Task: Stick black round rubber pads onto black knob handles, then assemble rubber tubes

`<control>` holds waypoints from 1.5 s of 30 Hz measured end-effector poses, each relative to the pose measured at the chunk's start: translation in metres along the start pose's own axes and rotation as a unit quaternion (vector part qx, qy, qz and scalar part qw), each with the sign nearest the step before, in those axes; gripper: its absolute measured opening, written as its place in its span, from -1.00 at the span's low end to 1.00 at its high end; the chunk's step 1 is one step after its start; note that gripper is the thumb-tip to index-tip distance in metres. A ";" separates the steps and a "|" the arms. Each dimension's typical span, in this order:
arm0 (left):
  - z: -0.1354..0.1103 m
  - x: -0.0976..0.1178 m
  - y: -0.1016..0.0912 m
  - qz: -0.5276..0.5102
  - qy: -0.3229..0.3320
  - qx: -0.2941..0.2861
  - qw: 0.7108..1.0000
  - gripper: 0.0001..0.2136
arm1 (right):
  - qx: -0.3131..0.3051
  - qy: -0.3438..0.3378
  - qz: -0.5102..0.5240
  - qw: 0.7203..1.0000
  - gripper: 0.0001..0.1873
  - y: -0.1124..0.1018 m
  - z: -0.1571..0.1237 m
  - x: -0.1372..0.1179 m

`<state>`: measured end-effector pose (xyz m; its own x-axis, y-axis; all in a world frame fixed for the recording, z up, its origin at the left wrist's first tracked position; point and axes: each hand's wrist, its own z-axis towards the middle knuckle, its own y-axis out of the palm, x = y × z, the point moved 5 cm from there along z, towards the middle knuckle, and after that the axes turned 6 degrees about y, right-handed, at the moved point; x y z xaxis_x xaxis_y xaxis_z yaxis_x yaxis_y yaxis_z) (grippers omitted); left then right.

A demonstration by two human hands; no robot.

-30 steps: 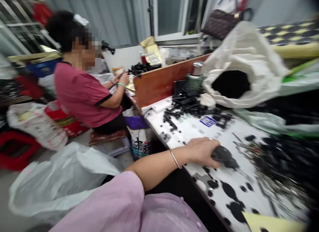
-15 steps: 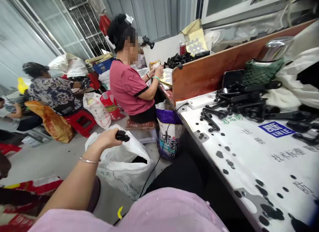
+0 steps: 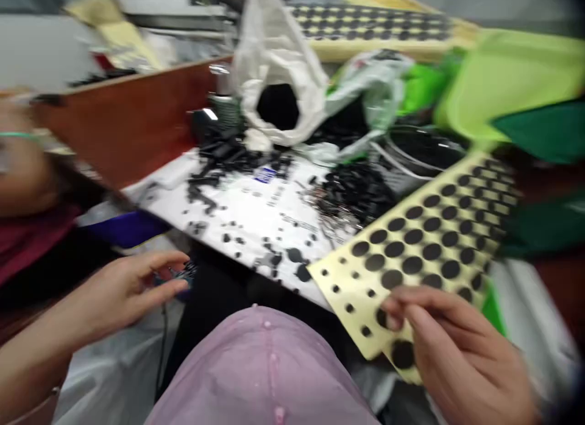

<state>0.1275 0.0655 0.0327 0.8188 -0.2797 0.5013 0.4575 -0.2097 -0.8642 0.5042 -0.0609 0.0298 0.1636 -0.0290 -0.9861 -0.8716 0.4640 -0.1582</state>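
Motion blurs much of the head view. My left hand, at the table's near left edge, is closed around a small dark part whose shape is smeared. On the right, my right hand is over a pale yellow sheet dotted with black round stickers, large and small. Its thumb and forefinger are pinched together by one of the dots; whatever is between them cannot be made out. Loose black dots lie scattered on the white tabletop between the hands.
Black plastic parts and a heap of small black pieces cover the table's back. Behind are a white bag, a bucket and a lime-green bin. A brown board separates a co-worker's arm at left.
The view has swung right from the floor and white sack to the table. My left hand has left the sack's opening with a dark part. My right hand and the dotted sheet have come into view.
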 end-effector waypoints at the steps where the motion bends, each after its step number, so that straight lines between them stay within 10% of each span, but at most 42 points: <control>1: 0.019 0.028 0.021 -0.005 0.087 -0.043 0.995 -0.67 | 0.025 0.009 -0.008 1.000 -0.89 -0.008 -0.004 -0.002; 6: 0.049 0.170 0.113 -0.050 0.450 -0.071 0.889 -0.66 | 0.158 -0.056 -0.125 0.978 -0.92 -0.039 -0.023 -0.004; 11: 0.051 0.230 0.167 -0.068 0.577 -0.091 0.809 -0.45 | 0.161 -0.149 -0.293 0.930 -0.86 -0.048 -0.044 0.006; 24: 0.060 0.227 0.186 -0.050 0.557 -0.098 0.823 -0.36 | 0.136 -0.200 -0.560 0.793 -0.78 -0.003 -0.014 0.015; 45: 0.063 0.224 0.189 -0.043 0.555 -0.083 0.827 -0.44 | 0.192 -0.228 -0.502 0.812 -0.92 0.002 -0.021 0.017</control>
<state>0.4196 0.0226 -0.0214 -0.0794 -0.9250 0.3715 0.3684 -0.3735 -0.8513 0.4955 -0.0788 0.0116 0.9332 -0.2716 -0.2354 -0.0007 0.6537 -0.7567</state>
